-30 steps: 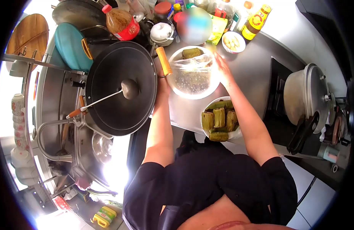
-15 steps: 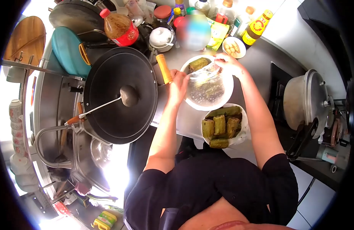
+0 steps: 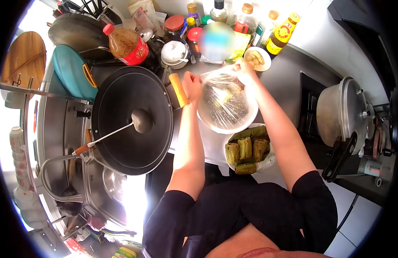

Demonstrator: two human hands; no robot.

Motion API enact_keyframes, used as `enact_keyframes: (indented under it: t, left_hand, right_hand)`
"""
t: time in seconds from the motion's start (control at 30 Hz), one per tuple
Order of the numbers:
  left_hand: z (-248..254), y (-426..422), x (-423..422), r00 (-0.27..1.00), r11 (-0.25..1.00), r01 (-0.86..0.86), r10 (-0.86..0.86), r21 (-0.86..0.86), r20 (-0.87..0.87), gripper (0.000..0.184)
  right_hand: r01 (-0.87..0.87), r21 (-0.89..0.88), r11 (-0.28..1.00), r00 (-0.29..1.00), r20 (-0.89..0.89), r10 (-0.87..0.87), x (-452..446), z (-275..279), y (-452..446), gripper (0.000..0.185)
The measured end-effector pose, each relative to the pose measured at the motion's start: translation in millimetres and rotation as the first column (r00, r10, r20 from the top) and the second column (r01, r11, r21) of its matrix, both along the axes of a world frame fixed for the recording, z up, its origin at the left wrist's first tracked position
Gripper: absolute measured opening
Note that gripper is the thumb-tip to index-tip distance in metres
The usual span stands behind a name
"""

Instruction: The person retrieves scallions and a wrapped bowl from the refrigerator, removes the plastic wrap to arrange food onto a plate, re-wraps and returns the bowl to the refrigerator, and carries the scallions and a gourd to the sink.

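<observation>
Clear plastic wrap [image 3: 220, 101] is stretched over a white bowl [image 3: 228, 130], its surface wrinkled and shiny. What lies inside the bowl shows only dimly through it. My left hand [image 3: 192, 88] is closed on the wrap's edge at the bowl's left side, beside the wok's wooden handle [image 3: 178, 90]. At the far right rim, my right hand [image 3: 245, 74] pinches another part of the wrap. Nearer to me, a white dish [image 3: 267, 161] bears several green cut stuffed vegetable pieces [image 3: 246, 148], partly hidden by my right forearm.
A black wok [image 3: 121, 94] with a ladle [image 3: 141, 121] in it stands at left, over the sink side. Bottles and jars crowd the back, among them a yellow-labelled bottle [image 3: 283, 35]. A small bowl [image 3: 258, 59] holds pale pieces. A pressure cooker [image 3: 332, 109] sits at right.
Both hands have moved away from me, drawing the wrap over the far part of the bowl. The piece that showed uncovered there is now under the wrap. The camera view has shifted slightly.
</observation>
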State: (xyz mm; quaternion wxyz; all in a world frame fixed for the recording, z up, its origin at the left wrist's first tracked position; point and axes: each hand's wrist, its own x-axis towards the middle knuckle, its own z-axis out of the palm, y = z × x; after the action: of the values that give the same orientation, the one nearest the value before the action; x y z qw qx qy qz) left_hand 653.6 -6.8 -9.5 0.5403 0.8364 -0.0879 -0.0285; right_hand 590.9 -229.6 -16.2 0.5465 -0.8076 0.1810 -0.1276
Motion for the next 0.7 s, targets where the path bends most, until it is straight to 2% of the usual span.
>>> enact_keyframes:
  t: [0.03, 0.07, 0.13, 0.17, 0.23, 0.27, 0.33, 0.37, 0.4, 0.43, 0.5, 0.53, 0.57, 0.6, 0.63, 0.67, 0.7]
  left_hand:
    - [-6, 1, 3, 0.999, 0.998, -0.006, 0.008, 0.058, -0.039, 0.015]
    - [-12, 2, 6, 0.997, 0.993, -0.01, 0.02, 0.117, -0.078, 0.015]
    - [-53, 8, 17, 0.952, 0.999, -0.033, 0.021, -0.036, -0.304, 0.013]
    - [-65, 10, 20, 0.912, 0.992, -0.056, 0.006, -0.11, -0.41, 0.012]
    - [-63, 19, 8, 0.927, 0.979, -0.072, -0.005, -0.19, -0.374, 0.016]
    - [-61, 26, -2, 0.936, 0.97, -0.076, -0.011, -0.231, -0.353, 0.018]
    - [-41, 40, -38, 0.889, 0.8, -0.099, -0.196, -0.591, -0.413, 0.038]
    - [-40, 42, -56, 0.86, 0.812, -0.161, -0.163, -0.561, -0.484, 0.047]
    - [-39, 44, -72, 0.826, 0.821, -0.215, -0.136, -0.529, -0.547, 0.056]
    - [-43, 53, -88, 0.768, 0.616, -0.11, -0.445, -0.78, -0.46, 0.066]
    - [-34, 42, -114, 0.784, 0.622, -0.185, -0.372, -0.76, -0.496, 0.074]
    - [-32, 37, -119, 0.753, 0.663, -0.293, -0.284, -0.689, -0.593, 0.077]
    - [-5, 33, -124, 0.754, 0.627, -0.232, -0.367, -0.743, -0.545, 0.077]
    - [2, 30, -124, 0.722, 0.545, -0.212, -0.471, -0.811, -0.506, 0.075]
    - [-7, 30, -118, 0.725, 0.504, -0.117, -0.545, -0.856, -0.421, 0.078]
    - [27, 19, -125, 0.746, 0.45, 0.0, -0.594, -0.893, -0.299, 0.084]
    - [43, 13, -129, 0.751, 0.47, 0.008, -0.586, -0.883, -0.305, 0.088]
  right_hand:
    - [-0.001, -0.188, 0.982, 0.997, -0.073, -0.013, -2, 7, 3, 0.006]
    - [-0.007, -0.171, 0.985, 0.993, -0.118, -0.013, 0, 6, 2, 0.007]
    - [-0.016, -0.133, 0.991, 0.978, -0.208, -0.012, 3, 0, -6, 0.008]
    - [-0.04, -0.147, 0.988, 0.984, -0.176, 0.013, -1, -2, -10, 0.008]
    - [-0.081, -0.178, 0.981, 0.992, -0.114, 0.062, -16, -9, -24, 0.01]
    - [-0.116, -0.18, 0.977, 0.993, -0.031, 0.112, -27, -24, -33, 0.019]
    - [0.064, -0.075, 0.995, 0.988, -0.135, -0.074, -61, 4, -20, 0.027]
    - [0.165, -0.029, 0.986, 0.967, -0.191, -0.167, -83, 17, -8, 0.031]
    - [0.202, 0.116, 0.973, 0.969, -0.166, -0.181, -99, 19, 1, 0.036]
    - [0.234, 0.258, 0.937, 0.969, -0.144, -0.202, -114, 17, 10, 0.041]
    - [0.23, 0.63, 0.742, 0.973, -0.146, -0.178, -127, 5, 27, 0.044]
    - [0.194, 0.778, 0.597, 0.972, -0.07, -0.224, -124, -15, 38, 0.046]
    - [0.123, 0.884, 0.452, 0.954, 0.02, -0.299, -117, -27, 40, 0.047]
    - [0.091, 0.897, 0.433, 0.971, 0.017, -0.24, -117, -18, 40, 0.049]
    - [0.077, 0.84, 0.536, 0.967, 0.068, -0.246, -113, -35, 37, 0.048]
    - [0.146, 0.634, 0.759, 0.97, 0.06, -0.236, -117, 0, 40, 0.047]
    - [0.253, 0.355, 0.9, 0.962, 0.003, -0.272, -107, -18, 34, 0.044]
